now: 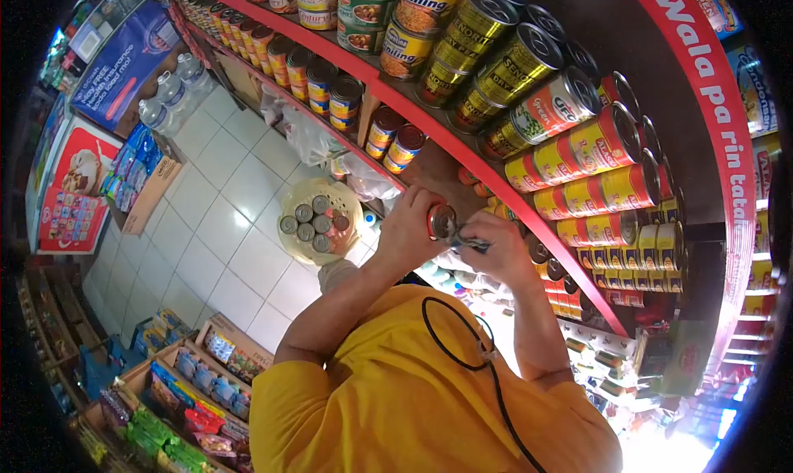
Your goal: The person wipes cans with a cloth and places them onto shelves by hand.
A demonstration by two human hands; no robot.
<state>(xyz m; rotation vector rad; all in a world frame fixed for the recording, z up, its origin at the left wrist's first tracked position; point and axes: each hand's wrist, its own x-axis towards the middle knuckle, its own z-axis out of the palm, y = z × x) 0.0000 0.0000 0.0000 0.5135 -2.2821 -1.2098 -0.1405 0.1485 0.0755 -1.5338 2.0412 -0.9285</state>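
Note:
My left hand (410,229) is closed around a small food can (443,222) with a red side, its metal lid turned up toward me. Against the lid, my right hand (499,247) pinches a crumpled grey-blue piece that looks like a cloth (472,243). Its exact shape is partly hidden by my fingers. Below and left of my hands, a pale yellow basket (291,196) stands on the floor with several cans (304,213) upright inside. Just beyond my left hand, two stacks of red-and-yellow cans (405,148) stand on the lower shelf.
A red-edged shelf (496,180) packed with stacked cans (578,151) curves above and right of my hands. White tiles (223,225) cover the floor. Water bottles (169,93), a carton of blue packs (140,167) and snack boxes (190,382) stand to the left.

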